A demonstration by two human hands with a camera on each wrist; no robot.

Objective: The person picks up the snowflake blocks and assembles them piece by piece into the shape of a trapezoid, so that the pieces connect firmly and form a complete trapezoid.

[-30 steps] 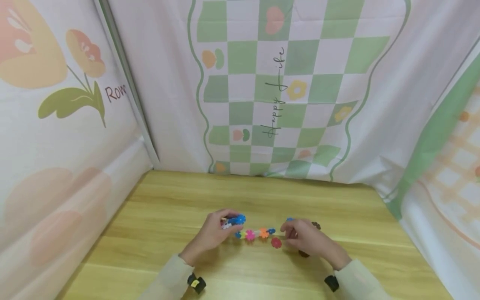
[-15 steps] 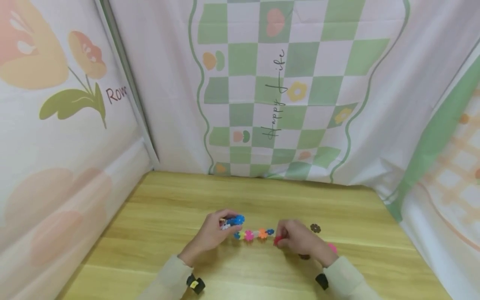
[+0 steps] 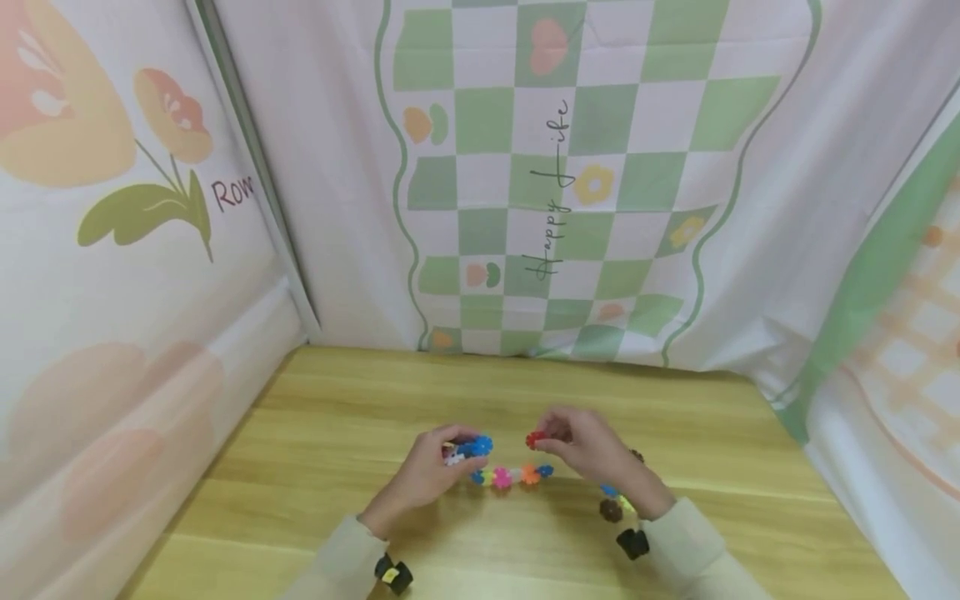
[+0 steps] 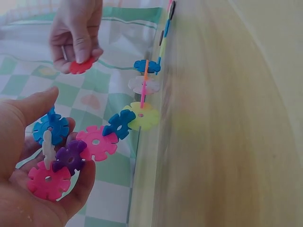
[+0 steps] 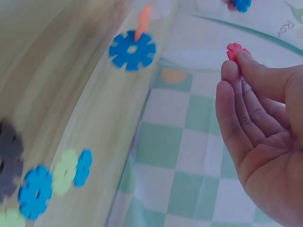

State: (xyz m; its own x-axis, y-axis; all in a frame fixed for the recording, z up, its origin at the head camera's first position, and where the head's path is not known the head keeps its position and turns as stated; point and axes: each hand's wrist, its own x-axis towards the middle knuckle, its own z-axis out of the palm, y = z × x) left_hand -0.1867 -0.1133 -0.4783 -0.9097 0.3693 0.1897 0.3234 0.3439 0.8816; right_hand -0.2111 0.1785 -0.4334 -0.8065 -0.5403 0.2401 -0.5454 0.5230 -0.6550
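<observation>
My left hand (image 3: pixel 423 468) holds one part of a chain of interlocking flower-shaped discs. In the left wrist view its fingers curl around a blue disc (image 4: pixel 50 128), a white one seen edge-on, a pink disc (image 4: pixel 48 181) and a purple disc (image 4: pixel 70 158). From the hand the chain runs on to the right through a yellow disc (image 4: pixel 144 117) and an orange disc (image 3: pixel 531 474), ending in a blue disc (image 3: pixel 546 471). My right hand (image 3: pixel 592 446) pinches a red disc (image 3: pixel 534 439) between thumb and forefinger, a short gap right of the left hand's blue disc.
Under and beside the right forearm lie more discs on the wooden table (image 3: pixel 360 400): a brown disc (image 3: pixel 611 510), a blue disc (image 5: pixel 35 192) and a yellow-green disc (image 5: pixel 65 171). A checked curtain (image 3: pixel 540 250) hangs at the table's back edge.
The right hand has picked the red disc off the table and raised it up and leftward, closer to the left hand. The left hand has stayed almost still with the chain.
</observation>
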